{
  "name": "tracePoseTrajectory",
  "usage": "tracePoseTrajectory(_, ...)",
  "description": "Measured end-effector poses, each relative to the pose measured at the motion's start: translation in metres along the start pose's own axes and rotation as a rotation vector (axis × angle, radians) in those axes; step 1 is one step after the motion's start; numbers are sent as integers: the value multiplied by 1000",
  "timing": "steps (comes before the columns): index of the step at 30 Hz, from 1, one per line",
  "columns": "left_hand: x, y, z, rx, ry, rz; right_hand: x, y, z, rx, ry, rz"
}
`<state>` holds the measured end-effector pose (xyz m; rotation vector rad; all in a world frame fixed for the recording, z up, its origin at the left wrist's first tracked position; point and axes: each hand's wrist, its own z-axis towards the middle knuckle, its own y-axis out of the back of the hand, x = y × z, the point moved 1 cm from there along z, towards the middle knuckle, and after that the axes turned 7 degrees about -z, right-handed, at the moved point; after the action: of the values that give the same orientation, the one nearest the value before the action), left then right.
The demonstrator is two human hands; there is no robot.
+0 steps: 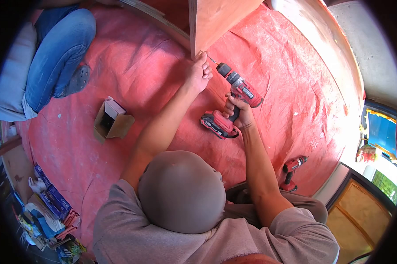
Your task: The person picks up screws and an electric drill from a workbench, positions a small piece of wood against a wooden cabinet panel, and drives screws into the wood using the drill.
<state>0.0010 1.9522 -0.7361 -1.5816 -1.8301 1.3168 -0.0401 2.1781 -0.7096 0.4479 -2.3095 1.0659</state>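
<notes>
White lettering (248, 91) is showing on the body of the drill (236, 81), just above the grip of the right hand (241, 112), and on the battery (217, 125) below it, but no words are reading clearly.

Bright light from the right; glare washes out the red sheet (291, 79) there. Shadow left of the wooden board (225, 22). Heavy fisheye bend, black corners. Lower-left clutter (54, 196) maybe slightly soft.
</notes>
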Motion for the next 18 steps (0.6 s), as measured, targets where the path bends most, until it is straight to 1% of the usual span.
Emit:
tracePoseTrajectory(10,-2,0,-2,20,-24,27,1,1,1,-4,5,-7)
tracePoseTrajectory(18,0,-2,-3,30,-46,68,0,0,-1,-4,-10,57)
